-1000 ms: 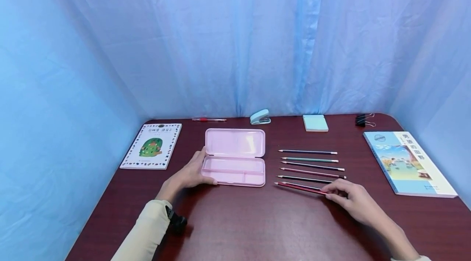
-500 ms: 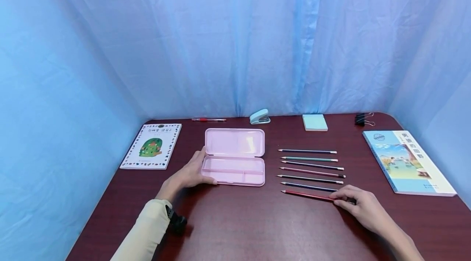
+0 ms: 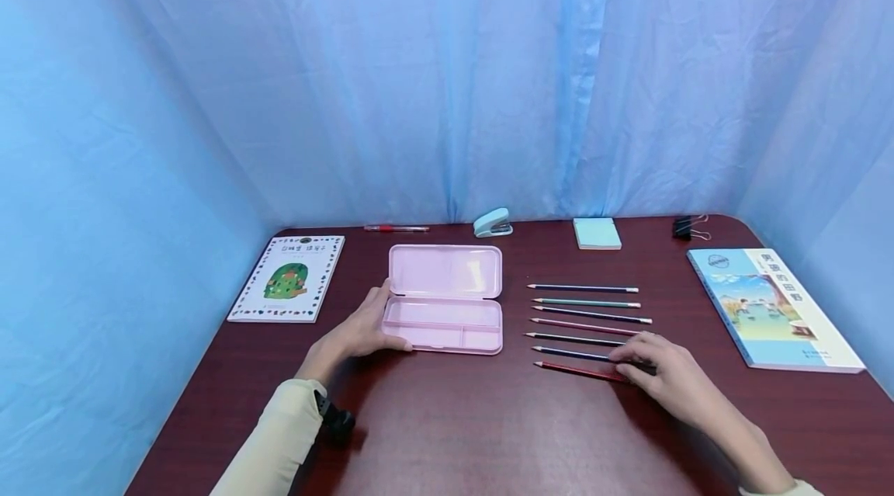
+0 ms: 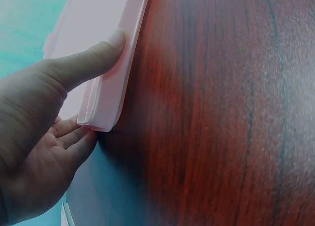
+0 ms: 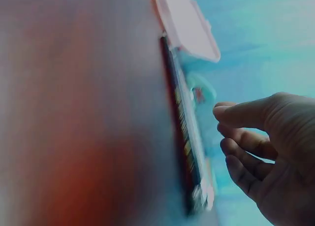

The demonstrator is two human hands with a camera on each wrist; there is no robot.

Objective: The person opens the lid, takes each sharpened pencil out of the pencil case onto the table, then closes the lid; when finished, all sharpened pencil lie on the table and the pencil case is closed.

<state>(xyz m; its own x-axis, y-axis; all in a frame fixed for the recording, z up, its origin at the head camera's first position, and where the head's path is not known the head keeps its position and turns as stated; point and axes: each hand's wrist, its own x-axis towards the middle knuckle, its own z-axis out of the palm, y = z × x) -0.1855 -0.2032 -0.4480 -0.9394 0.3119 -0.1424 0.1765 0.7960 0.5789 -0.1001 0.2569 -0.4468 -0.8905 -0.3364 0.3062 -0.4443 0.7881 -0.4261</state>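
A pink pencil case (image 3: pixel 419 311) lies open on the table, its lid folded back and its compartments bare. My left hand (image 3: pixel 359 329) grips its left end; in the left wrist view the thumb presses the near wall and the fingers lie round the corner. To the right, several pencils lie in a row, tips leftward. The nearest is a red pencil (image 3: pixel 573 370), with a dark blue pencil (image 3: pixel 567 353) just beyond. My right hand (image 3: pixel 667 376) hovers over their right ends, hiding some; in the blurred right wrist view its loosely bent fingers hold nothing.
Along the back lie a red pen (image 3: pixel 396 228), a mint stapler (image 3: pixel 493 223), a sticky-note pad (image 3: pixel 597 234) and a black binder clip (image 3: pixel 684 228). A white book (image 3: pixel 288 279) lies left, a thicker book (image 3: pixel 775 310) right. Curtains (image 3: pixel 447 77) hang around the table.
My right hand has set the red pencil down nearest me, let go of it, and shifted slightly left and away from me. The left hand and pencil case have stayed put.
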